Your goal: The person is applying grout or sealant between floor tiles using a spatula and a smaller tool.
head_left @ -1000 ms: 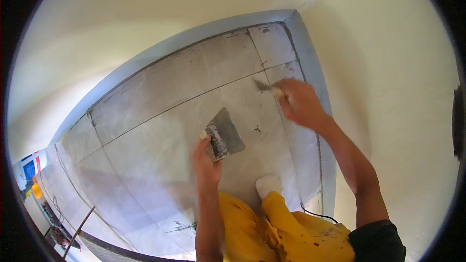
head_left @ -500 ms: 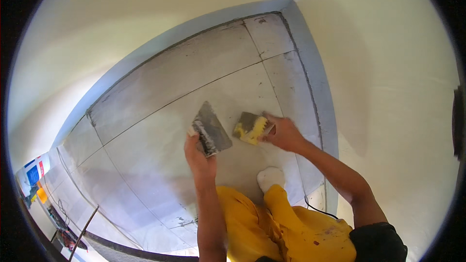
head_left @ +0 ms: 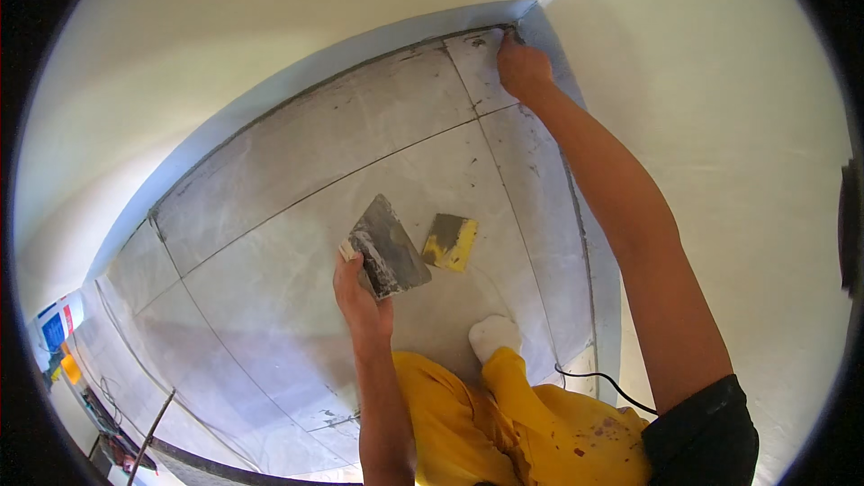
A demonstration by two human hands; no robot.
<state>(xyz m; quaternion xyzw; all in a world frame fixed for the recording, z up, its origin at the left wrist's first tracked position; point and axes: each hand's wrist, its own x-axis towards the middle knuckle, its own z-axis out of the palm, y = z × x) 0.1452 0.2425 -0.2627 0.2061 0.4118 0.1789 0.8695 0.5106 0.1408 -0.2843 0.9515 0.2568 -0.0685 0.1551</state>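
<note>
My left hand [head_left: 363, 300] is wrapped round a plastering trowel [head_left: 389, 247] with a wide flat blade, grey paste smeared over it. Just right of it, a yellow scraper [head_left: 451, 243], partly coated in grey, lies on the floor tiles with no hand on it. My right arm stretches out to the far corner of the floor. There my right hand [head_left: 525, 69] has its fingers curled and pressed together at the tile edge, where the wall bases meet. A small dark patch shows by the fingertips, but what they hold, if anything, is hidden.
Large pale tiles [head_left: 270, 279] with dark joints cover the floor. A blue-grey band [head_left: 211, 130] runs along the base of the cream walls [head_left: 720, 153]. A black cable [head_left: 612, 382] lies by my right knee. At the far left stand a white-and-blue bucket [head_left: 59, 324] and loose tools.
My right hand has left the yellow scraper on the tiles and reached forward to the far corner. The left hand still holds the trowel in nearly the same place.
</note>
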